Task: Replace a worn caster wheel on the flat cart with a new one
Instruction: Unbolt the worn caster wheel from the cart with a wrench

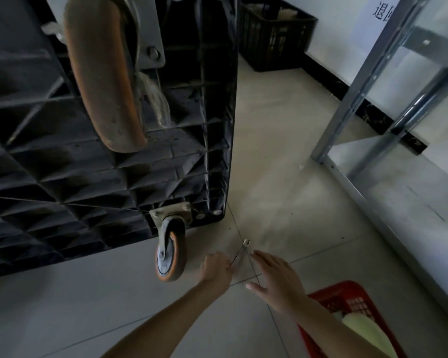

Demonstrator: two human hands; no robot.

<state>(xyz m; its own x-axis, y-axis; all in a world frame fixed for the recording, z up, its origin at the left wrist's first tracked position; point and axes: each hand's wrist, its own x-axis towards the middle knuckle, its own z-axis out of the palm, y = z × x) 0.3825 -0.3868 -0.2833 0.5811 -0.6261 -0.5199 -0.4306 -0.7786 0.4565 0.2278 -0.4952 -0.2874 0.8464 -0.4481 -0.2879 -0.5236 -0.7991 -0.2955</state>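
partly cut off at the top and left edges, a black flat cart [93,182] stands tipped on its side, ribbed underside facing the viewer. one large orange wheel [102,73] looms close and blurred near the top, its mount mostly out of view. a smaller orange caster wheel [170,257] sits bolted at the cart's lower corner, touching the tiled floor [282,140]. just right of it, the left hand [216,271] grips a thin metal wrench [240,253], fingers curled out of sight. the right hand [276,276] hovers beside it, fingers straight, holding nothing. open floor runs between cart and metal shelving [373,81]. a red basket [347,303] is cut off at the bottom edge.
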